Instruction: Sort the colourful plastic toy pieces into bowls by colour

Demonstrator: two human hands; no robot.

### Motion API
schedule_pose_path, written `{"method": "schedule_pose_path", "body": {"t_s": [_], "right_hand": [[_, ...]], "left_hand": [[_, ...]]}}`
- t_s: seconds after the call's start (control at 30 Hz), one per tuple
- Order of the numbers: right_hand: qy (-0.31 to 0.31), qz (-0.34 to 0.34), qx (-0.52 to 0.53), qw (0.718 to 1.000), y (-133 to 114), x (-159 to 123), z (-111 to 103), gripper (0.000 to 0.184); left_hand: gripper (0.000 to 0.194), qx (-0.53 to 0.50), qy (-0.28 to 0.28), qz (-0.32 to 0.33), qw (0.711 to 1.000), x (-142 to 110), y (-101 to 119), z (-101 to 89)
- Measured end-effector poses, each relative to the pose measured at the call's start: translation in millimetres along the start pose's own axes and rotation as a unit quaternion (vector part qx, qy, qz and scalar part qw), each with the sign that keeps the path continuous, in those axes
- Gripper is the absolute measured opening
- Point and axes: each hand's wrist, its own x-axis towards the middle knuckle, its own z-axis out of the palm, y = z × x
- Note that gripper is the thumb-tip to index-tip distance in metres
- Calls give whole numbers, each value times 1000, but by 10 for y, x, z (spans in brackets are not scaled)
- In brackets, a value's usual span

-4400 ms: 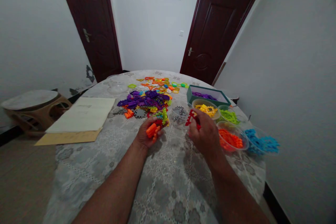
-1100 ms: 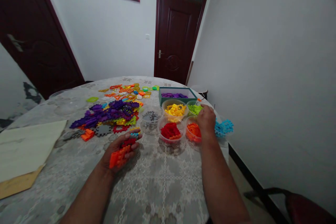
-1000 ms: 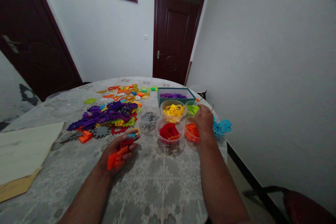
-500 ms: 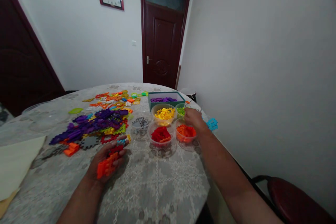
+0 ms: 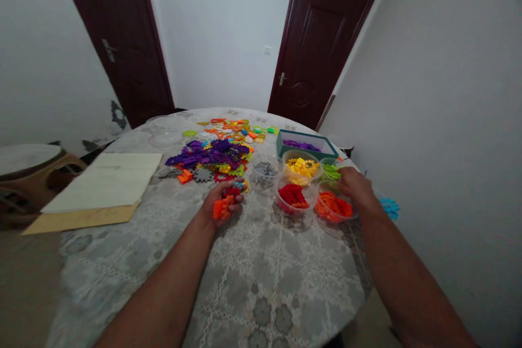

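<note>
My left hand (image 5: pixel 222 202) rests on the round table (image 5: pixel 253 277), palm up, fingers curled round a bunch of orange, red and blue toy pieces (image 5: pixel 224 205). My right hand (image 5: pixel 355 187) reaches to the right, over the far edge of the bowl of orange pieces (image 5: pixel 332 207), beside the bowl of green pieces (image 5: pixel 331 169). Its fingers are bent down and hidden from me. A bowl of red pieces (image 5: pixel 292 196) stands between my hands. A heap of purple and mixed pieces (image 5: pixel 212 155) lies just beyond my left hand.
Further bowls hold yellow pieces (image 5: pixel 302 166) and grey pieces (image 5: pixel 266 169). A teal box (image 5: pixel 305 144) holds purple ones. Blue pieces (image 5: pixel 389 207) lie at the table's right edge. A white sheet on cardboard (image 5: pixel 104 182) lies at the left. A stool (image 5: pixel 28 168) stands beyond.
The red pieces that my right hand held are gone from it, and a bowl of red pieces now stands on the table. That hand has moved right, to the orange and green bowls. My left hand holds fewer pieces.
</note>
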Motion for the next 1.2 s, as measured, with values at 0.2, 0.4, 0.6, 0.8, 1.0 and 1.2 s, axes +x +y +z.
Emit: {"method": "schedule_pose_path", "body": {"t_s": [0.2,0.4,0.6,0.8,1.0,1.2], "right_hand": [[106,13,3,994,-176,-78,-90,45],[196,-209,230,930,-829,-601,-480,35],[101,-354,346,863,-1631,-1106,-514,27],[61,-365,375,850,-2066,-1185,-365,31],[4,-342,389,856,-2168,-1173,-307,31],[67,-258,470,841,-2107,-1228,-364,25]], "left_hand": [[34,-16,-19,-9,1000,8,-3,-29],[32,-14,-67,-25,997,-10,-12,-42],[36,8,-129,-50,990,-37,-33,-38],[32,28,-127,-99,987,-42,-73,-18],[28,57,-94,-123,986,-43,-82,6],[26,77,-66,-109,989,-26,-50,23]]}}
